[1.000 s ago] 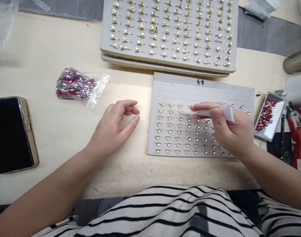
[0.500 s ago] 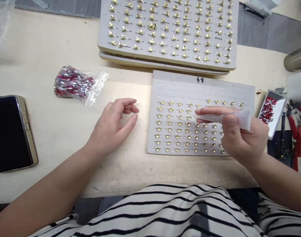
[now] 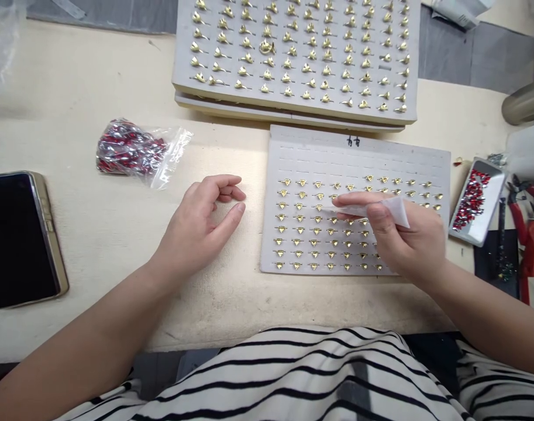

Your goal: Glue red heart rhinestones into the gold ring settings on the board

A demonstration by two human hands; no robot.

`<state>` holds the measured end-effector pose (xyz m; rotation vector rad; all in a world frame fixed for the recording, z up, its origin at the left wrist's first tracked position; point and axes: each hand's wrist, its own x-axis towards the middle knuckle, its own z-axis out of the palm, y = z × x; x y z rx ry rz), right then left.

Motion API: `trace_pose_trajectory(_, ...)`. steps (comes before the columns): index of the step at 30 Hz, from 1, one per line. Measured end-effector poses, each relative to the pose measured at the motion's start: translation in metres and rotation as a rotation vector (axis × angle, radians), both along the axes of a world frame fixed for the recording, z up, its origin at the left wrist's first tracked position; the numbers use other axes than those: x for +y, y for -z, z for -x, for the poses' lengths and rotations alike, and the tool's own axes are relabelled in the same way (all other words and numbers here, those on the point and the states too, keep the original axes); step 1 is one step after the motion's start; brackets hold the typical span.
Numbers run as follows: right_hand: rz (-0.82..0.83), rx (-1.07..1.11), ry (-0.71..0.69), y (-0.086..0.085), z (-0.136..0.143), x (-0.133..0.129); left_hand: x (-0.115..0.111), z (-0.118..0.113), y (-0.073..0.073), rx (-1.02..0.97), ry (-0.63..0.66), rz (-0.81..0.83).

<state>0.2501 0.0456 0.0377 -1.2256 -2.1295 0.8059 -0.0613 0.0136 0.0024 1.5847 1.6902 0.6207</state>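
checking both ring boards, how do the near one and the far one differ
The near board has bare slots along its top; the far board shows nearly every visible slot filled. The near board lies on the table; the far board rests on another board. Both hold gold-coloured rings.

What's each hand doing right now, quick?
Left hand: open, nothing visible in it.
Right hand: closed, holding a white cone over the ring board.

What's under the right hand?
Grey board with rows of gold rings, visible around the right hand and its white cone. Whatever sits directly beneath that hand is covered, as is the board's near right corner.
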Motion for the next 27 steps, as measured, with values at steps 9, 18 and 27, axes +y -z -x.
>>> trace_pose_trajectory(9,0.022,0.016,0.034,-0.007,-0.003,-0.004,0.0,0.001,0.0,0.005,0.007,0.012)
trace_pose_trajectory(18,0.202,0.418,0.166,-0.001,-0.009,-0.038,0.0,-0.001,0.0,-0.003,-0.004,-0.003)
trace_pose_trajectory(27,0.114,0.365,0.201,0.019,-0.005,-0.068,-0.001,0.0,0.0,-0.018,-0.009,-0.006)
